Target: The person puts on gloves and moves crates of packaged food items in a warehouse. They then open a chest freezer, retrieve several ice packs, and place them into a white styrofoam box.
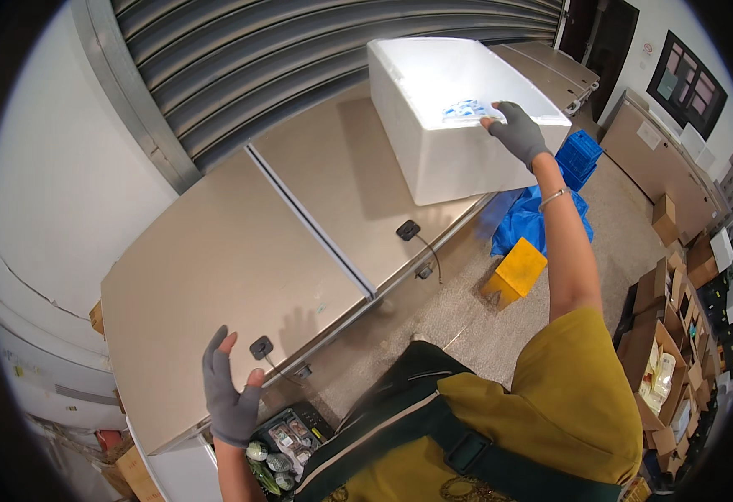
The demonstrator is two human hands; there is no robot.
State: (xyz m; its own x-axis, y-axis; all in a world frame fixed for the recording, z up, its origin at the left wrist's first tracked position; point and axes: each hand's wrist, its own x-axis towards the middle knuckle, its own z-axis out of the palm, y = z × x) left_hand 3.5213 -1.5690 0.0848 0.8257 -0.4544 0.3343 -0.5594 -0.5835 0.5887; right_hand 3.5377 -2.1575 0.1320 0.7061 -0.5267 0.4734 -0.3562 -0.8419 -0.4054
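A white foam box (pixel 442 163) stands on the beige top of a long chest (pixel 216 257), its open side up. Inside lie several blue-and-white packs (pixel 465 110). My right hand (pixel 517 132), in a grey fingerless glove, reaches over the box's near rim, with thumb and fingertips beside the packs. Whether it touches or grips anything is hard to see. My left hand (pixel 231 389), gloved alike, is raised above the chest's front edge near the left corner. Its fingers are apart and hold nothing. A black pad with a cable (pixel 261 347) is nearest to it.
Another black pad (pixel 408 230) lies near the front edge. Below are a yellow stool (pixel 520 270), a blue plastic bag (pixel 517 219) and blue crates (pixel 580 150). A dark crate of packaged food (pixel 291 439) sits by my legs. Cardboard boxes (pixel 661 357) line the right side.
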